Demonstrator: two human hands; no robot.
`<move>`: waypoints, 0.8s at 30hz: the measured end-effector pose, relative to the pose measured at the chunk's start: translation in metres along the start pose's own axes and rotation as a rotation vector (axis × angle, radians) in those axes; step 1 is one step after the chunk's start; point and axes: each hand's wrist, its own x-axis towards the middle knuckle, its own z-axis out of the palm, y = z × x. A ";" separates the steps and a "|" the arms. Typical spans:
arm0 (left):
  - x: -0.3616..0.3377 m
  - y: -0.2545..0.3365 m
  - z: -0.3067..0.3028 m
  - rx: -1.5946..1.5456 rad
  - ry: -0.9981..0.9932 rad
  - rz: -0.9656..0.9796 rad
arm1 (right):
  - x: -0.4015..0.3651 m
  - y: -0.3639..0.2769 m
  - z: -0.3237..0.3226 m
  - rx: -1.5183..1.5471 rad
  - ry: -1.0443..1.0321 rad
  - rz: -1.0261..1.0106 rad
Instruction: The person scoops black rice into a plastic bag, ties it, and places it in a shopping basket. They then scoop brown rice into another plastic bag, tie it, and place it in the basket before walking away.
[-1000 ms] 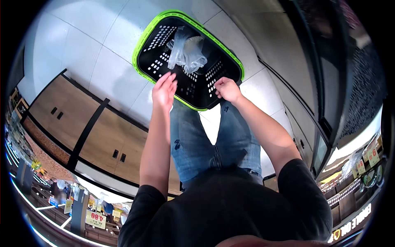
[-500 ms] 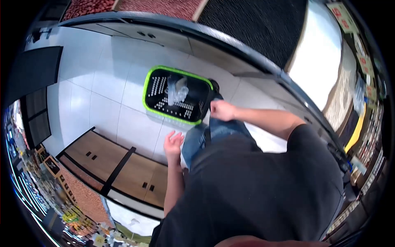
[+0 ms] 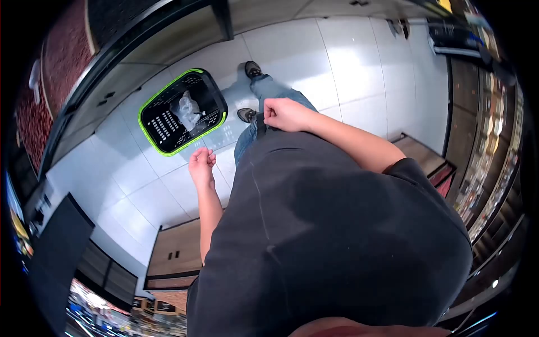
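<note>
A black shopping basket (image 3: 212,90) with a bright green rim stands on the tiled floor at upper left. Inside it lies a clear plastic bag (image 3: 188,109), its contents not clear. My left hand (image 3: 202,167) hangs just outside the basket's near rim, apart from it as far as I can see. Its fingers are loosely bent, with nothing visible in them. In front of my waist, above my jeans, my right hand (image 3: 286,114) is closed in a fist. Whatever it may hold is hidden.
My shoes (image 3: 247,115) are on the pale floor tiles (image 3: 303,50), right of the basket. A long display counter (image 3: 126,70) with bins of dark and red goods curves along the upper left. Wooden cabinets (image 3: 174,247) stand at lower left, and stocked shelves (image 3: 485,151) at right.
The view has turned, and the basket now appears further left, apart from my legs. My right hand has come nearer my waist. The fingers of my left hand have curled in more.
</note>
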 end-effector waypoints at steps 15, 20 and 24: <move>-0.008 0.045 0.193 0.400 -0.222 0.032 | -0.088 0.112 -0.080 0.292 0.254 0.074; -0.032 0.039 0.294 0.345 -0.232 0.101 | -0.095 0.169 -0.153 0.399 0.283 0.036; -0.047 0.035 0.362 0.430 -0.260 0.107 | -0.098 0.195 -0.209 0.327 0.313 -0.010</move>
